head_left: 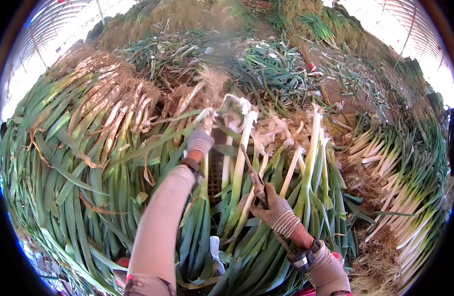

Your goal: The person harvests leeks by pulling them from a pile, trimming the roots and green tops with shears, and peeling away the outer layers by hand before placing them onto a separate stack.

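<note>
My left hand point(201, 141), in a ribbed glove, is closed around a leek point(204, 183) just below its pale root end. That top end is blurred. Lower and to the right, my right hand point(277, 215), also gloved, grips a knife point(253, 173) whose thin, rust-coloured blade points up and to the left. Behind the blade stands a thick white-stemmed leek point(242, 140) with loose peeled skin at its top. More pale leeks point(313, 140) lie beside my right hand, their green leaves towards me. A dark perforated surface point(215, 170) shows between the stems.
On the left is a large heap of unpeeled leeks point(64, 163) with soil on their stems and roots. White-stemmed leeks point(399, 202) with bushy roots are piled on the right. Cut leaves and trimmings point(266, 64) cover the ground ahead. A white strip point(216, 254) hangs among the near leaves.
</note>
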The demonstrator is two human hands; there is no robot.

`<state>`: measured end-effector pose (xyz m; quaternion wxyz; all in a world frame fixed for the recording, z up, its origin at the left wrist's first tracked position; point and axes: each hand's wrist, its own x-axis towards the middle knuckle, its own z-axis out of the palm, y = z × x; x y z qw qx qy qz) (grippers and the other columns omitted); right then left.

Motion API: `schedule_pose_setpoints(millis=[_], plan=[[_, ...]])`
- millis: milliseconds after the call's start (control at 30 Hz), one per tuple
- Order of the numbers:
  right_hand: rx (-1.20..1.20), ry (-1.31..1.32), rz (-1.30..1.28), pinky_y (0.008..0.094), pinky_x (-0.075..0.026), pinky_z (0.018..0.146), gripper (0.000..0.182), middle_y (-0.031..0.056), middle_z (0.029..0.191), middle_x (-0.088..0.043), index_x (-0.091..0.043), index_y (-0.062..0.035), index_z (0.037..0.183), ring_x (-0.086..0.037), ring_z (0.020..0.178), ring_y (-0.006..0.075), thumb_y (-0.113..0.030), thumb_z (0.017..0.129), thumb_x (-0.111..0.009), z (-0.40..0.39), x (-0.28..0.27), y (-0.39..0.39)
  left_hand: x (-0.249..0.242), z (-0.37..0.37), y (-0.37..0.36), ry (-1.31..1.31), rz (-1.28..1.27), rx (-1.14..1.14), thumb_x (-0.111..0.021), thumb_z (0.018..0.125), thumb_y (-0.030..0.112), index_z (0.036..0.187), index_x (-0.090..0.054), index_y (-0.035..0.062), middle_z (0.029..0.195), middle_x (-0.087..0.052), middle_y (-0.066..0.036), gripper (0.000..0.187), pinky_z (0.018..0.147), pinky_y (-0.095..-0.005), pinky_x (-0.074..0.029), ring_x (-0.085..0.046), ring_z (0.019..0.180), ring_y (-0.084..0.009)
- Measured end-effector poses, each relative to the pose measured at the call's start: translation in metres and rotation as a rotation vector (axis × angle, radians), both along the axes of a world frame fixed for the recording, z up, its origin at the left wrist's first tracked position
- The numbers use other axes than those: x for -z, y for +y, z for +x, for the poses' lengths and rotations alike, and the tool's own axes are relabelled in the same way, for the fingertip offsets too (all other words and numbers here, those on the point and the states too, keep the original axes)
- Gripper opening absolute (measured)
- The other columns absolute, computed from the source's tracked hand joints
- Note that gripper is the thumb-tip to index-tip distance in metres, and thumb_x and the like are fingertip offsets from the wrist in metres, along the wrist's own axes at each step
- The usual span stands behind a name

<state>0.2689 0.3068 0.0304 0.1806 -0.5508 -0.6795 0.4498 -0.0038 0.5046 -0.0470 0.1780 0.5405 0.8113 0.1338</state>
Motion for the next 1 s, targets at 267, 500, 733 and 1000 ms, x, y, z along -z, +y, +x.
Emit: schedule_pose_setpoints(millis=[267,500,733,1000], plan=[[-0.013,-0.08,0.056,0.045,-0.049,0.07,0.058,0.0241,0.084,-0.061,-0.039,-0.002,0.108,-0.062,0.082,0.0413,-0.032,0.073,-0.073,-0.001,0.001,-0.001,-0.148,-0.077,-0.057,-0.911,0.444,-0.047,-0.075,0.059,0.003,0.093,-0.057,-0.0002,0.083,-0.062,-0.013,0.038,0.061,-0.0387,-0.056,-0.061,0.069,-0.0255],[-0.005,-0.251,0.01,0.0449,-0.05,0.073,0.059,0.0262,0.087,-0.061,-0.037,-0.0011,0.108,-0.061,0.085,0.0431,-0.029,0.071,-0.072,-0.012,0.001,-0.001,-0.282,-0.058,-0.155,-1.182,0.527,0.215,-0.071,0.066,0.003,0.09,-0.063,-0.003,0.079,-0.066,-0.013,0.026,0.066,-0.0348,-0.057,-0.065,0.067,-0.025],[0.023,-0.171,0.137,0.0466,-0.049,0.074,0.059,0.0271,0.09,-0.061,-0.039,-0.0008,0.109,-0.058,0.089,0.0458,-0.029,0.071,-0.073,-0.008,0.004,-0.011,-0.41,-0.065,-0.132,-0.743,0.69,0.391,-0.07,0.071,0.017,0.097,-0.061,0.0009,0.08,-0.062,-0.007,0.032,0.064,-0.027,-0.054,-0.06,0.067,-0.0182],[-0.071,-0.148,0.097,0.0418,-0.049,0.072,0.057,0.026,0.083,-0.06,-0.038,0.0015,0.106,-0.061,0.082,0.0408,-0.027,0.072,-0.074,-0.004,0.003,-0.022,-0.409,-0.102,-0.074,-0.878,0.246,0.461,-0.067,0.075,0.021,0.097,-0.062,0.0018,0.08,-0.062,-0.009,0.03,0.068,-0.0326,-0.054,-0.059,0.068,-0.0208]])
